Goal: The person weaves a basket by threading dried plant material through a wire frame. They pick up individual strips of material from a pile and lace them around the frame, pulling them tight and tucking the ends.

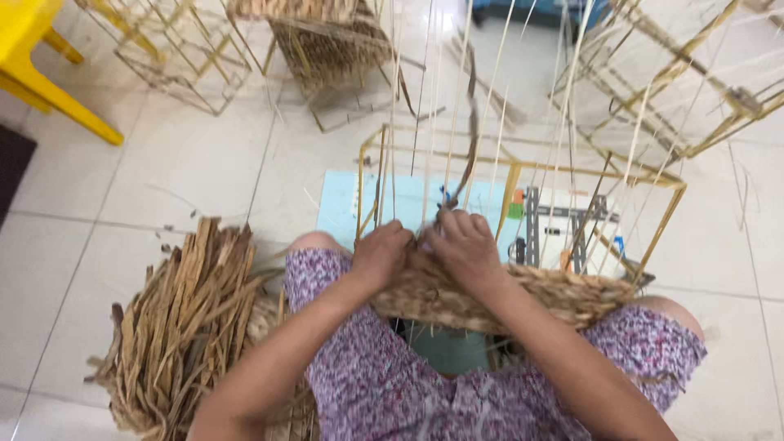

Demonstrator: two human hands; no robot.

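A yellow wire basket frame (pixel 523 167) rests across my lap, with a band of woven dried straw (pixel 563 296) along its near side. Thin pale upright strands rise from the weave. My left hand (pixel 380 253) presses on the woven band at its left end. My right hand (pixel 465 245) pinches a dark dried straw strand (pixel 470 139) that runs upward between the uprights. The two hands sit close together, almost touching.
A bundle of loose dried straw (pixel 184 322) lies on the tiled floor at my left. Bare wire frames (pixel 678 73) stand at the back right and back left (pixel 175 53), a partly woven one (pixel 331 45) at the back centre. A yellow chair leg (pixel 57 94) is far left. A pale blue sheet (pixel 343 204) lies under the frame.
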